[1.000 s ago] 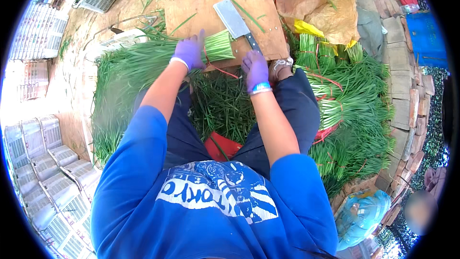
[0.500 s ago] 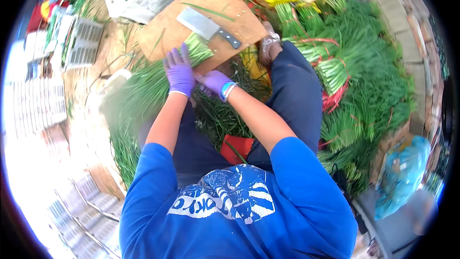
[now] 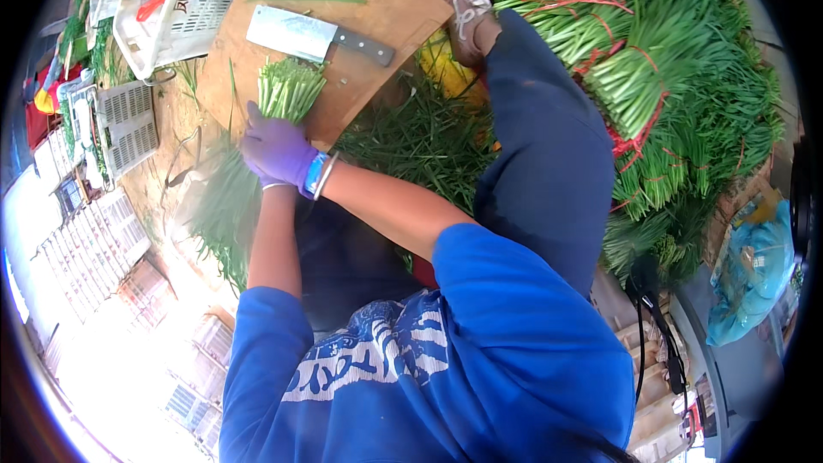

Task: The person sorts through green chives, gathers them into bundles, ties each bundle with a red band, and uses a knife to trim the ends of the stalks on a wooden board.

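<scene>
A bunch of garlic chives [image 3: 290, 90] rests on a wooden board, its pale cut ends pointing away from me and its long leaves trailing back to the left. My right hand [image 3: 291, 151], in a purple glove, is wrapped across it below the ends. Pressed close against it, my left hand [image 3: 262, 170] also grips the bunch; most of its fingers are hidden behind the right. Just beyond the stalk ends lies a cleaver [image 3: 296, 33] with a black handle, untouched. The board [image 3: 390, 9] also carries a few loose leaves and small trimmings.
Tied chive bundles [image 3: 630, 90] are heaped to the right, past my leg. Loose leaves [image 3: 411, 137] cover the ground between my legs. A white plastic basket [image 3: 193, 13] stands beyond the board's left edge. At the far right lies a blue plastic bag [image 3: 750, 270].
My right hand has come left, over the bunch and against my left hand. The left fingers, spread flat before, are now mostly covered. The view has turned, and the cleaver lies still.
</scene>
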{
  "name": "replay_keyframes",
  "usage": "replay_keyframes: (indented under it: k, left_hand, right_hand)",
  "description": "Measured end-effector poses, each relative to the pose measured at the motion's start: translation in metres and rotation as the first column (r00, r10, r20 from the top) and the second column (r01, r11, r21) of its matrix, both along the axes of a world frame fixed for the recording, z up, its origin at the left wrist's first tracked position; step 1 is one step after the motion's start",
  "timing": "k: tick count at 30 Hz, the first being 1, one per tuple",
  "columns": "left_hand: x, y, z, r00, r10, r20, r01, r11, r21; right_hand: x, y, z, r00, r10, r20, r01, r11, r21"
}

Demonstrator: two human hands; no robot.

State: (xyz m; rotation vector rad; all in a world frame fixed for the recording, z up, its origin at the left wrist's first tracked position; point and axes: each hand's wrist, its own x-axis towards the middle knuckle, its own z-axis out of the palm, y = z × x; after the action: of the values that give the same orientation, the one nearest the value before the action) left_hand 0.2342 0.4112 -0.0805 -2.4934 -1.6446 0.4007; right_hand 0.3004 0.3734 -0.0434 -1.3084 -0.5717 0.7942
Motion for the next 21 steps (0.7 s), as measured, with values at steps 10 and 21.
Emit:
replay_keyframes:
  k: [10,21]
  left_hand:
    - [0.006,0.023,0.001,0.998,0.026,0.05,-0.022,0.997,-0.079]
    - [0.025,-0.156,0.246,0.548,-0.831,0.096,0.716,0.525,0.46]
  right_hand:
    - [0.023,-0.043,-0.002,0.835,0.359,0.417,-0.336,0.933,-0.129]
    - [0.115,-0.265,0.109,-0.26,0.383,-0.886,-0.328,0.828,0.454]
